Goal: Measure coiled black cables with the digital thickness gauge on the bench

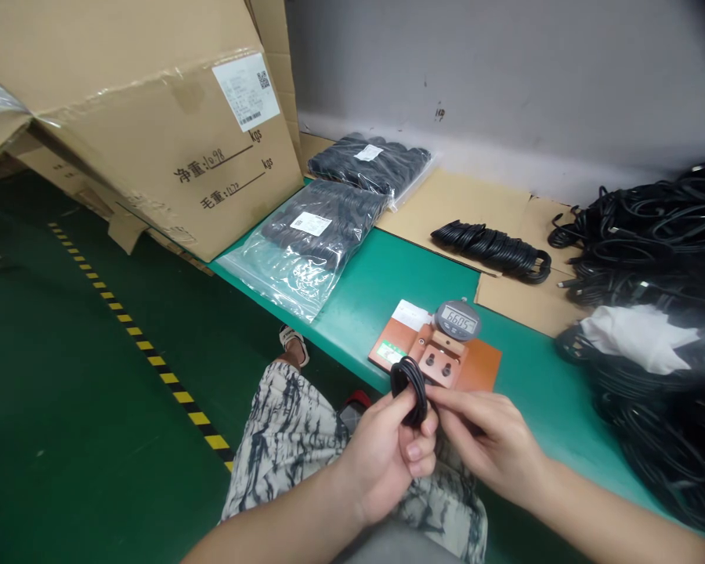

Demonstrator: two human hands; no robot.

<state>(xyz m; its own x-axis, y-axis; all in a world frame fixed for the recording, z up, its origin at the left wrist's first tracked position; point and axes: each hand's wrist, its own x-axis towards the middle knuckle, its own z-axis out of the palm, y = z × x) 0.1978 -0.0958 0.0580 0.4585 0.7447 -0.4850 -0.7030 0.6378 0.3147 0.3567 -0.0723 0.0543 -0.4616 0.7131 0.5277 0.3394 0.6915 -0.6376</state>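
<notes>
A small coil of black cable (409, 388) is gripped in my left hand (391, 450), with the thumb pushed into the loop and the fingers curled around below. My right hand (487, 439) is closed in a pinch at the coil's right side, its fingertips on the cable; the exact part between them is mostly hidden. Just beyond both hands stands an orange-brown gauge fixture (482, 362) on the green table (352, 290). Its round digital dial gauge (457, 319) shows a reading that looks like 6.605.
Clear bags of black cable coils (323, 223) lie beside a large cardboard box (153, 149) at left. A row of stacked coils (490, 249) rests on cardboard. Heaped black cables (652, 235) fill the right side, with a white crumpled cloth or bag (638, 337) among them.
</notes>
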